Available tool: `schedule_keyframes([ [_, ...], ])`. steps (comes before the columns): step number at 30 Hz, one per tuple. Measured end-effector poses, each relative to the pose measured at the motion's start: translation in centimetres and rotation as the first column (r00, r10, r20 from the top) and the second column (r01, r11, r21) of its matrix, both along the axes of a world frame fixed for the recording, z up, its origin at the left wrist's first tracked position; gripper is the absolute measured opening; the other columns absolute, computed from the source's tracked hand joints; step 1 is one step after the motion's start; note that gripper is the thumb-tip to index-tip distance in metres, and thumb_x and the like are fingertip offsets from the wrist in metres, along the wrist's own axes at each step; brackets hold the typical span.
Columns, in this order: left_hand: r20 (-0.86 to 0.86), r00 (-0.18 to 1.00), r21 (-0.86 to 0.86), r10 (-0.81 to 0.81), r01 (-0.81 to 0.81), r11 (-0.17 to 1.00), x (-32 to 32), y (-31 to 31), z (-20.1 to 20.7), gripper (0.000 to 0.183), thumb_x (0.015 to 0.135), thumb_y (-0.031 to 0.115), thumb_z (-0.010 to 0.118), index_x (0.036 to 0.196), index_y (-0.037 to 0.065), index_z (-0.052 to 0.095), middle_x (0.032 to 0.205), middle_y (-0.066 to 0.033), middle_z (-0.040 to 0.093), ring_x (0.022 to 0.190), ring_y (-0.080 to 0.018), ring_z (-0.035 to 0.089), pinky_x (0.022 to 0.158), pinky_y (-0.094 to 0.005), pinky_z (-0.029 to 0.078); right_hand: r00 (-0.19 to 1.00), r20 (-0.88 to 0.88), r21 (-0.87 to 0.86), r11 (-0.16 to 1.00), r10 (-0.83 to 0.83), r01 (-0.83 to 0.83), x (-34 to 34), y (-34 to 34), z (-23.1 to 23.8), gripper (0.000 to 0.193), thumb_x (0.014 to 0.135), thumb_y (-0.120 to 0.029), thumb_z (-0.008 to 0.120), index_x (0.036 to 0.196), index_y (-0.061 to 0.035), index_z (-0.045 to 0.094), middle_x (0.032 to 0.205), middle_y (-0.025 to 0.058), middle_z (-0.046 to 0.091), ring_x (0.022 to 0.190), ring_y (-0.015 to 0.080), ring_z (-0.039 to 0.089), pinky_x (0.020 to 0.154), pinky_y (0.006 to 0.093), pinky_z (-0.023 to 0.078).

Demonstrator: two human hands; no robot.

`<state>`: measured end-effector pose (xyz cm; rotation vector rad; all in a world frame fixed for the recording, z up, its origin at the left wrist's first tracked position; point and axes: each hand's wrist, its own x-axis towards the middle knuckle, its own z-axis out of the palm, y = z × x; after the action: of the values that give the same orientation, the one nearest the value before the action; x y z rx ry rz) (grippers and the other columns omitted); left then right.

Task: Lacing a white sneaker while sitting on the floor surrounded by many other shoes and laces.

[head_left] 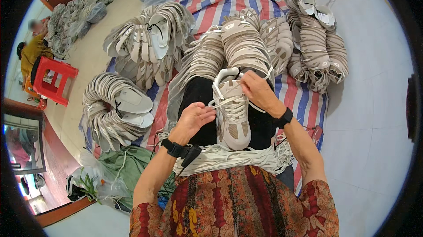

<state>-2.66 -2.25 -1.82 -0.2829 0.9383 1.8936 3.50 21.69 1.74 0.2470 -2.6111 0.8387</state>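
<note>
A beige and white shoe upper [233, 129] lies on my lap, toe pointing toward me. Its pale shoelace [232, 107] crosses the front in several rows. Beside its left edge, my left hand [194, 121] has its fingers stretched out, the tips close to a loose loop of lace. At the upper right of the shoe opening, my right hand [261, 91] is closed in a pinch on the lace. A bundle of loose white laces [233, 158] lies across my lap, between the toe and my body.
Stacked shoe uppers [244, 39] stand just ahead, with tied bundles at the left [116, 105] and right [315, 45]. A striped sheet [211, 10] covers the floor beneath. Farther left are a red stool [55, 78] and a person in yellow [31, 58]. Green sacking [128, 166] lies lower left.
</note>
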Motion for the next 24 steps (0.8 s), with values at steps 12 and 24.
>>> schedule_keyframes([
  [12, -0.946, -0.170, -0.217, -0.275, -0.297, 0.930, -4.2, 8.8, 1.2, 0.009, 0.070, 0.003, 0.060, 0.078, 0.003, 0.056, 0.073, -0.0118, 0.058, 0.065, -0.0265, 0.055, 0.060, -0.0351, 0.044, 0.958, 0.166, -0.247, 0.930, -0.235, 0.271, 1.2, 2.0, 0.4, 0.013, 0.071, -0.008, 0.057, 0.079, -0.0013, 0.050, 0.066, 0.0135, 0.051, 0.064, 0.0289, 0.052, 0.059, 0.0341, 0.042],
  [24, -0.784, -0.459, -0.354, -0.417, -0.221, 0.909, -2.3, 11.4, 0.1, 0.006, 0.064, 0.009, 0.066, 0.066, 0.008, 0.061, 0.068, -0.0053, 0.056, 0.080, -0.0264, 0.053, 0.071, -0.0397, 0.041, 0.938, 0.288, 0.140, 0.961, 0.192, -0.239, -0.7, 5.1, 0.5, 0.044, 0.061, -0.020, 0.074, 0.101, -0.0119, 0.055, 0.085, 0.0076, 0.050, 0.077, 0.0281, 0.053, 0.064, 0.0379, 0.042],
])
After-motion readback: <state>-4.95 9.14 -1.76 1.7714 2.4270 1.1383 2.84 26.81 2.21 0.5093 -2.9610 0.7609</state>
